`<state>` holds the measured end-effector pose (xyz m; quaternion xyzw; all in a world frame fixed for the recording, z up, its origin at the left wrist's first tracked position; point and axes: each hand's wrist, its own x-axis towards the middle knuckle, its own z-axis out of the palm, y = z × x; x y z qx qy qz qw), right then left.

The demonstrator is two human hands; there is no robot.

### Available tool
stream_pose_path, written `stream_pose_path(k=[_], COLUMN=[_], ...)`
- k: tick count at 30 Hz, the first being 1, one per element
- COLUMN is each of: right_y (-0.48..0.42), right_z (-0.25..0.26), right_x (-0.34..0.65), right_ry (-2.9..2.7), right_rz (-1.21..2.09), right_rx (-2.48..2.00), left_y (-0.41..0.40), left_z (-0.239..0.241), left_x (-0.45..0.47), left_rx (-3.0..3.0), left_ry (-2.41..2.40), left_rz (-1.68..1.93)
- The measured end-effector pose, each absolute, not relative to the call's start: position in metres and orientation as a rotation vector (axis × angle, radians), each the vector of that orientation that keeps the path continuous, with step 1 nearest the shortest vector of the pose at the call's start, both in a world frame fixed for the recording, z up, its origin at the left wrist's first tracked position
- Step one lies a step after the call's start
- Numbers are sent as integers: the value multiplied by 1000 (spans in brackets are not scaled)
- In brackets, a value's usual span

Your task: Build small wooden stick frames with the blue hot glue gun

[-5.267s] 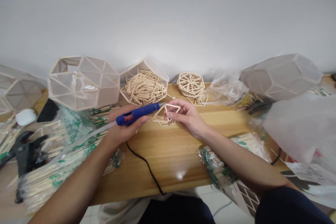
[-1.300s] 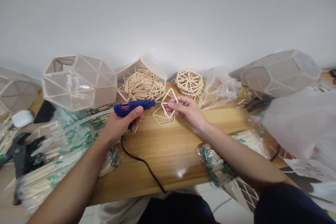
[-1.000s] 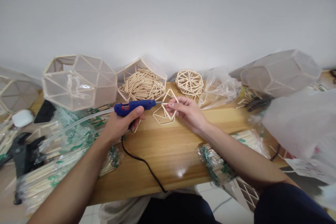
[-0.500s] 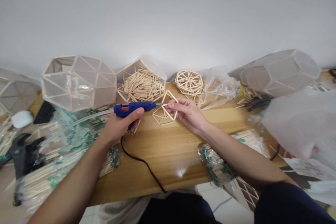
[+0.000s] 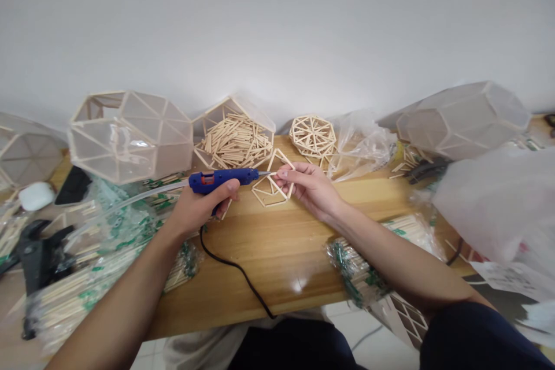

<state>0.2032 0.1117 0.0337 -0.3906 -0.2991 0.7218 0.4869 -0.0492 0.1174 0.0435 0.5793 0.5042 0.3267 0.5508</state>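
My left hand (image 5: 208, 203) is wrapped round a blue glue gun (image 5: 223, 179); a long translucent glue stick (image 5: 162, 189) sticks out of its back end. A thin stick also shows below the fingers of that hand. The gun's metal nozzle points right and reaches a small open frame of pale wooden sticks (image 5: 269, 204). My right hand (image 5: 310, 188) pinches this frame between thumb and fingers, close to the nozzle tip. Whether the tip touches the wood I cannot tell. The gun's black cord (image 5: 238, 269) runs down over the table's front edge.
Behind stand a heap of short sticks (image 5: 236, 141) in a panelled shell, a round stick lattice (image 5: 312, 137) and faceted translucent shells (image 5: 130, 139). Bagged sticks (image 5: 104, 274) lie left, another pack (image 5: 359, 266) under my right forearm. A black clamp-like tool (image 5: 37, 260) lies far left on the wooden table (image 5: 286, 254).
The glue gun has shifted very slightly to the right. Both hands otherwise keep their places, and the stick frame stays in my right hand.
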Motion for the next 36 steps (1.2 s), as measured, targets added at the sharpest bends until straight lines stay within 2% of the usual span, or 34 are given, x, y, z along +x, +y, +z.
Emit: stream_pose_path(k=[36], right_y=[112], right_z=[35], right_x=[203], right_ry=[-679], right_rz=[1746], right_rx=[-946], left_y=[118], left_z=[42], left_x=[-51], left_rx=[1397], left_ry=[1182], left_rz=[747])
